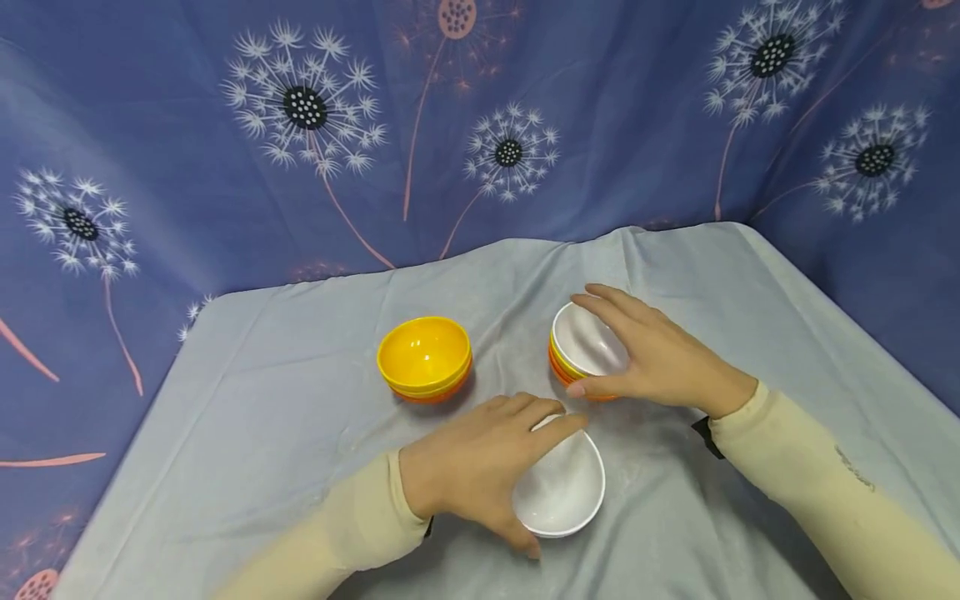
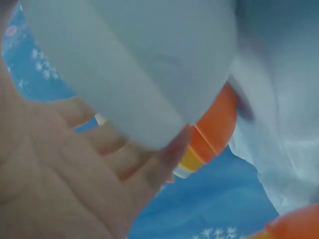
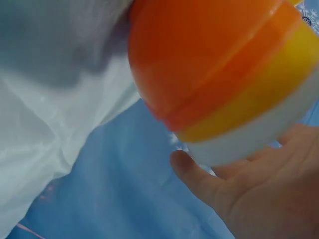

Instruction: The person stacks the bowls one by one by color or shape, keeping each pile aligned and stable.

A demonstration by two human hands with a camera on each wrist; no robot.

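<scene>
A single white bowl point(image 1: 581, 492) lies on the pale cloth point(image 1: 300, 467) near the front. My left hand point(image 1: 553, 485) grips it from the left, fingers over its far rim and thumb at its near rim. In the left wrist view the white bowl point(image 2: 139, 59) fills the top, with my fingers point(image 2: 124, 164) curled under it. Behind it, a stack of bowls point(image 1: 600, 346) is tipped to the left, white on top of yellow and orange. My right hand point(image 1: 579, 342) holds the stack from the right, thumb at its near side. The right wrist view shows the stack point(image 3: 209, 55) and my thumb point(image 3: 192, 174) beside its white bowl.
A second stack point(image 1: 425, 358), yellow bowl on top of orange, stands to the left of centre. The table is draped in wrinkled pale cloth, with its edges at left, right and back. A blue dandelion-print curtain point(image 1: 187, 167) hangs close behind and beside it.
</scene>
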